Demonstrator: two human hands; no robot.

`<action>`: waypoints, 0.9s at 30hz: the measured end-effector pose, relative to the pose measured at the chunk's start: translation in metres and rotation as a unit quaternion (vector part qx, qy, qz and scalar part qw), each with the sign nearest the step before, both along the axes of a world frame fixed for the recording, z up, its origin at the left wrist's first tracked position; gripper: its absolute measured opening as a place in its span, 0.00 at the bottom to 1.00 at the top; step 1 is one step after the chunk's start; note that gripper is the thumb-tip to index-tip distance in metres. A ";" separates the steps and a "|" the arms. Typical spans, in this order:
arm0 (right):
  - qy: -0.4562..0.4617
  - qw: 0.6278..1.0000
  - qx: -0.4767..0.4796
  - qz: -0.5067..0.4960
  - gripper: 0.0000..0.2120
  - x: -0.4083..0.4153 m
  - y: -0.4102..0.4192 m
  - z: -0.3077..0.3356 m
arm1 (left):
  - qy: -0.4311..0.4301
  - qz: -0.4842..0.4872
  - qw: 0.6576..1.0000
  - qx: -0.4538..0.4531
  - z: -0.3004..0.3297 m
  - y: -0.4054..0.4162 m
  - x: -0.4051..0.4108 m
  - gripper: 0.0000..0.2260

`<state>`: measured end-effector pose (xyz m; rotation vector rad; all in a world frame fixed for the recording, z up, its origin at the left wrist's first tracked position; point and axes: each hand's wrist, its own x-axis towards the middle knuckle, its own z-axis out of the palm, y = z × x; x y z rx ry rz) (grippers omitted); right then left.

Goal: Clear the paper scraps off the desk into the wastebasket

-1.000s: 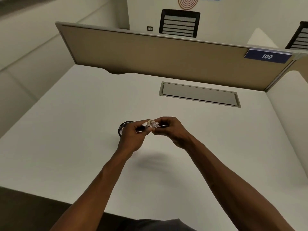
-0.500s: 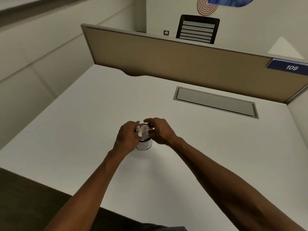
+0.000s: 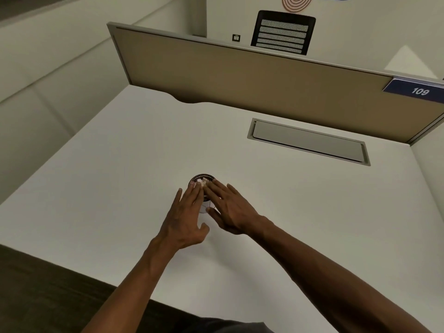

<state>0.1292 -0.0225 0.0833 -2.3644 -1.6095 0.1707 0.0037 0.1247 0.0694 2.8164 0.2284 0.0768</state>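
A small round wastebasket (image 3: 203,177) with a dark rim and a pale side stands in the middle of the white desk (image 3: 108,179). White paper scraps (image 3: 202,182) lie inside its mouth. My left hand (image 3: 186,216) and my right hand (image 3: 228,207) hover side by side just in front of and above it, fingers stretched flat and apart, fingertips over the rim. Neither hand holds anything. My fingers hide most of the basket's body.
A grey cable hatch (image 3: 308,141) is set into the desk at the back right. A tan partition (image 3: 240,78) with a blue "109" tag (image 3: 418,91) closes the far edge. A black chair back (image 3: 283,32) shows beyond it. Dark floor lies at the near left.
Both hands pinched the crumpled scraps together above the basket; now the fingers have spread open and the scraps lie in the basket. The view has shifted left.
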 end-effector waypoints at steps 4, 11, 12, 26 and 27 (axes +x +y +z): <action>-0.032 0.997 -0.070 0.004 0.36 -0.002 0.001 -0.004 | 0.022 0.002 0.998 0.055 -0.003 0.000 0.004 0.44; 0.070 0.997 -0.040 -0.022 0.36 -0.003 0.015 0.003 | 0.047 0.017 0.993 0.103 0.006 0.001 0.021 0.35; 0.113 0.993 -0.001 -0.028 0.34 -0.003 0.014 0.005 | 0.049 0.018 0.994 0.101 0.007 0.001 0.022 0.34; 0.239 0.857 0.183 -0.419 0.23 -0.007 -0.142 -0.027 | -0.173 0.048 0.983 -0.040 0.000 -0.039 0.010 0.32; 0.233 0.843 0.186 -0.448 0.22 -0.008 -0.155 -0.033 | -0.182 0.031 0.982 -0.050 -0.004 -0.049 0.011 0.32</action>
